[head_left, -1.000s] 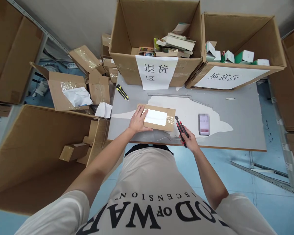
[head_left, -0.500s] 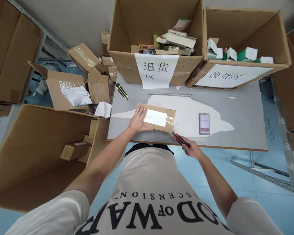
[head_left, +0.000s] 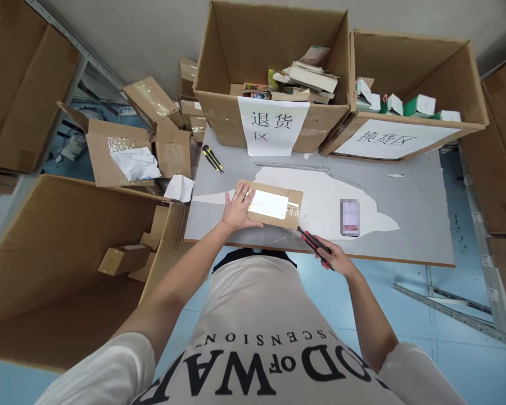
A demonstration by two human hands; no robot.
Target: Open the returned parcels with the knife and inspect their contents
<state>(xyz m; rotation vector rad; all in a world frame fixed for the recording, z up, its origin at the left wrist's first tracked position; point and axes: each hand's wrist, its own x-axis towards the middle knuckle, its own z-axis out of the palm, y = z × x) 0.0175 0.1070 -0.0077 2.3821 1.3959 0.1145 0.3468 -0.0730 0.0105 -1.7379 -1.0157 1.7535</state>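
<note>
Just left of the frame's centre, our left hand (head_left: pixel 237 209) lies flat, fingers spread, pinning the taped cardboard parcel (head_left: pixel 271 203) to the grey surface (head_left: pixel 409 185). It looks light, stiff and tape-slick, best held by its edges. Right of centre, our right hand (head_left: pixel 336 260) clenches the red box cutter (head_left: pixel 313 242), blade touching the parcel's near corner.

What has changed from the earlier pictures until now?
The right hand swung the red-and-black utility knife from upright beside the flat brown cardboard parcel down to its near right corner. The left hand stayed pressed on the parcel's left end.
</note>
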